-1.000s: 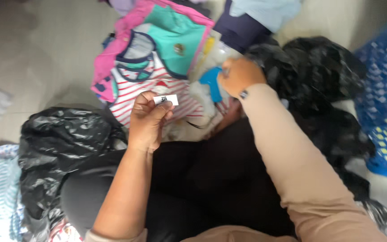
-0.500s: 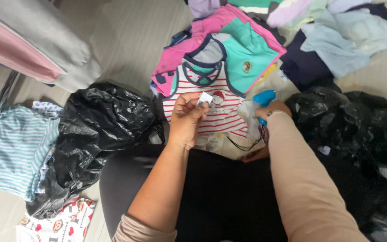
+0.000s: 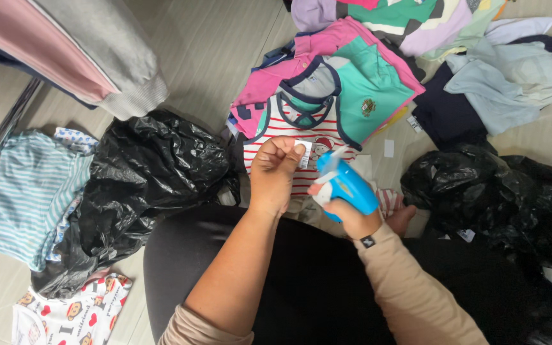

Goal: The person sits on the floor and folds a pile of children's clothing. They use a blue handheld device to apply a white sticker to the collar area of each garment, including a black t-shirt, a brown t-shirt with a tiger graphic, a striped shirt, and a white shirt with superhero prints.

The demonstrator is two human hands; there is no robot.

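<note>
L hand pinches a small white tag btwn thumb + fingertips, held above the striped top. R hand is wrapped around a blue tagging gun, white tip just beside the tag, touching or not – can't tell. Gun: bright blue plastic body, white nose. Tag: flat paper rectangle w/ print. Both held over the lap, near the clothes pile on the floor. Black bag at left, crumpled, contents not visible. 2nd black bag at right, same.
</note>
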